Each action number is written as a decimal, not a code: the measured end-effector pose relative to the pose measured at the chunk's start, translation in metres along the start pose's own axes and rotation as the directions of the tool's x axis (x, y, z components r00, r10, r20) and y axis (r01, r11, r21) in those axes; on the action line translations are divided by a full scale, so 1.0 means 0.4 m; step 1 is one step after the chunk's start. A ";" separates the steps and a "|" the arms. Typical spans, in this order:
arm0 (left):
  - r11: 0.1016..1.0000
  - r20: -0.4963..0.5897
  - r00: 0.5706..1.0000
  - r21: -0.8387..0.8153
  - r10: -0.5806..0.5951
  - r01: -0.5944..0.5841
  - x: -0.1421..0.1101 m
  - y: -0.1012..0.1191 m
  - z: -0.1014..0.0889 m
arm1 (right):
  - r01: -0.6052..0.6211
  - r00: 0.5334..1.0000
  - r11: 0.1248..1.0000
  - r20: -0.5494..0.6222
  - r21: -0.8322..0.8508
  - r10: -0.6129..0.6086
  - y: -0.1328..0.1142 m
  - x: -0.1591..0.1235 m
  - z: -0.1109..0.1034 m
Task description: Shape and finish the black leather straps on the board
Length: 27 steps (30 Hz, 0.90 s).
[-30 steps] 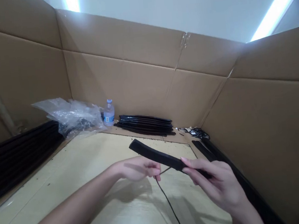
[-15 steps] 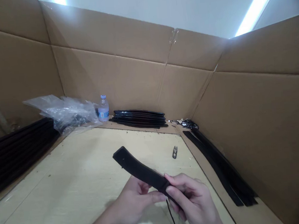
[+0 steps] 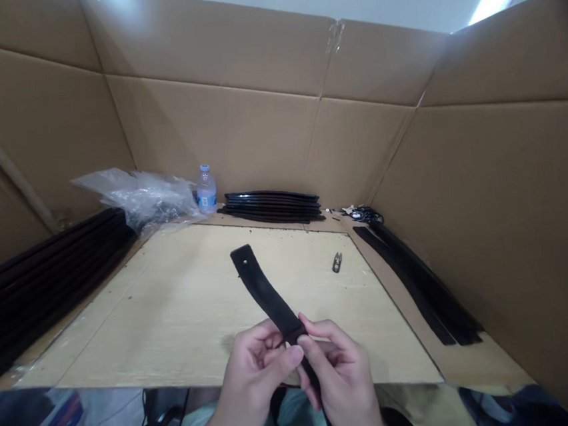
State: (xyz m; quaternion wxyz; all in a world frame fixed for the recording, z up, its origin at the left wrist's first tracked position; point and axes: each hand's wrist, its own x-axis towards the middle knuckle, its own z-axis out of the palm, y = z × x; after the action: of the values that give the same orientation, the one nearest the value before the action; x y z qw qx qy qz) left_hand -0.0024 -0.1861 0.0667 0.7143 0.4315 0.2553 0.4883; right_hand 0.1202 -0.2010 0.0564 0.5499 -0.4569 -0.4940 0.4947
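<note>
A long black strap (image 3: 271, 298) slants up and away from me, its far squared end pierced by a small hole. My right hand (image 3: 342, 375) pinches the strap between thumb and fingers, where a band or fold crosses it. On the other side, my left hand (image 3: 259, 376) is closed against the strap's edge, thumb tip at the strap and fingers partly behind it. A bit of dark cord shows between the left fingers, but its course is hidden. The strap's lower part runs down under my right hand toward my lap. Small thread snips (image 3: 337, 262) lie on the board beyond.
Black strips are stacked at the left (image 3: 59, 275), with another stack (image 3: 273, 207) at the back and several strips (image 3: 421, 280) at the right. Clear plastic bags (image 3: 157, 198) and a bottle (image 3: 206, 192) stand back left. Cardboard walls (image 3: 219, 112) enclose the table board (image 3: 137, 307).
My view has tipped downward, showing the table's front edge and my lap. The strap has turned steeper, its holed face now showing. Both hands remain on the strap.
</note>
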 end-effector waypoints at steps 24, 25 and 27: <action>0.974 -0.051 0.973 -0.051 -0.223 0.221 0.007 -0.066 -0.025 | -0.093 0.990 0.992 -0.098 0.080 0.100 0.025 -0.081 0.010; 0.973 -0.049 0.974 -0.069 -0.223 0.219 0.005 -0.065 -0.028 | -0.093 0.991 0.993 -0.091 0.073 0.099 0.022 -0.082 0.013; 0.970 -0.042 0.974 -0.117 -0.221 0.215 -0.001 -0.064 -0.033 | -0.106 0.991 0.993 -0.070 0.059 0.110 0.019 -0.086 0.018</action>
State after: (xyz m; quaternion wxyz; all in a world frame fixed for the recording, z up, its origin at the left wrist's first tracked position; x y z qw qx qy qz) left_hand -0.0007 -0.1854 0.0381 0.7792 0.3469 0.2930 0.4321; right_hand 0.1117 -0.2346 0.0463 0.5525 -0.4854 -0.4343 0.5201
